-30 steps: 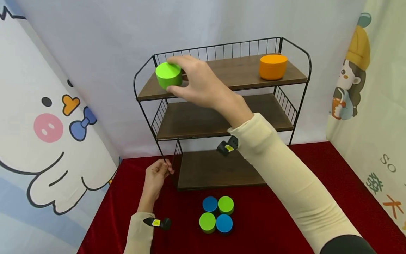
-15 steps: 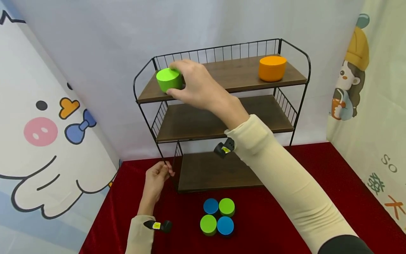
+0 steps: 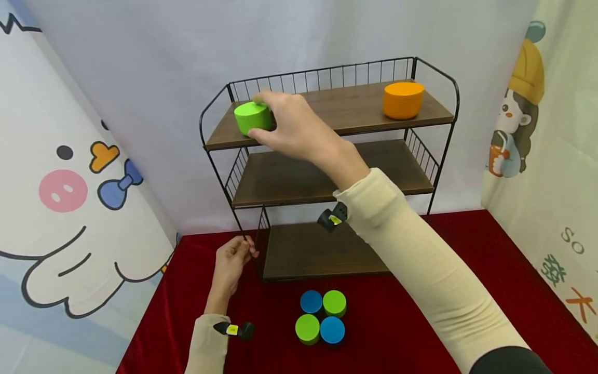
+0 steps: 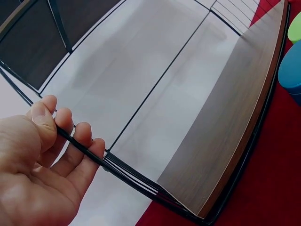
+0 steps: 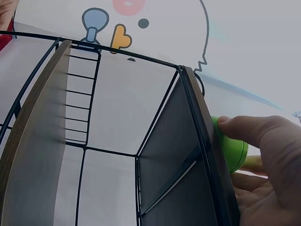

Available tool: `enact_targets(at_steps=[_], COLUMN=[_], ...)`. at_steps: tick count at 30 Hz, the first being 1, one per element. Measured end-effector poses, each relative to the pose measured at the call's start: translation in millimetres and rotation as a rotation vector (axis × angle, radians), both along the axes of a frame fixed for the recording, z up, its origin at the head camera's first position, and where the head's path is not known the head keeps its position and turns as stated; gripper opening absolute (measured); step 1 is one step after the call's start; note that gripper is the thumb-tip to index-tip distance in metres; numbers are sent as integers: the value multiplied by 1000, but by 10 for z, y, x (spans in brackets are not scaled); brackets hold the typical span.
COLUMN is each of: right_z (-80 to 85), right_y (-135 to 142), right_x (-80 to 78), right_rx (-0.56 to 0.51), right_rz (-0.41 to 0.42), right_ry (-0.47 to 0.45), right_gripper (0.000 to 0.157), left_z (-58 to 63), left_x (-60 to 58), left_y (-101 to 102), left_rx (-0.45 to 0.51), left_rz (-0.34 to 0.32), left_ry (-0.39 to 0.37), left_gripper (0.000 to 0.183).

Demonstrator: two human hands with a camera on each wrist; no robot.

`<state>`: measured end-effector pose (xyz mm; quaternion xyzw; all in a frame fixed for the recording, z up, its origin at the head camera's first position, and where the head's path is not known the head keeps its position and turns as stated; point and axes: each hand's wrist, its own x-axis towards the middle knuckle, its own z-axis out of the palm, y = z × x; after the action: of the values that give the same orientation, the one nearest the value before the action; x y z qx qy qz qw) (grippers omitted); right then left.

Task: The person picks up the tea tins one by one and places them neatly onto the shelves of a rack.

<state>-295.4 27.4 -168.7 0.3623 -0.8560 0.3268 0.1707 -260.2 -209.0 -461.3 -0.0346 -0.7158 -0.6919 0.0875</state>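
My right hand point(image 3: 299, 124) holds a green round container point(image 3: 252, 118) between thumb and fingers, at the left end of the top board of a black wire shelf rack point(image 3: 327, 106). In the right wrist view the green container point(image 5: 231, 148) sits right against the board's edge, the thumb on its near side. Down at the lower left, my left hand point(image 3: 232, 258) pinches the rack's front left post. The left wrist view shows that hand point(image 4: 51, 155) with thumb and fingertips around the thin black rod point(image 4: 82, 149).
An orange round container point(image 3: 403, 101) stands at the top board's right end. On the red cloth point(image 3: 392, 332) before the rack, two blue containers point(image 3: 332, 330) and two green containers point(image 3: 307, 329) stand in a close cluster. Printed curtains hang at both sides.
My right hand has lowered the green container slightly, from above the top board's left end down to the board. My left hand has kept its grip on the post.
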Motion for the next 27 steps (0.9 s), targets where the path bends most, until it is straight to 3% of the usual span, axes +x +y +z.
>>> enact_targets(at_steps=[6, 15, 27], right_z=[-9, -90, -256], right_y=[24, 110, 222], right_x=[9, 95, 405], right_rx=[-4, -71, -199], right_rz=[1, 28, 94], right_ry=[21, 174, 377], right_gripper=[48, 59, 54], left_z=[-18, -11, -28], left_x=[-3, -10, -2], left_y=[26, 36, -56], left_rx=[9, -4, -2], left_rz=[-5, 8, 21], left_ry=[2, -12, -13], left_gripper=[23, 23, 21])
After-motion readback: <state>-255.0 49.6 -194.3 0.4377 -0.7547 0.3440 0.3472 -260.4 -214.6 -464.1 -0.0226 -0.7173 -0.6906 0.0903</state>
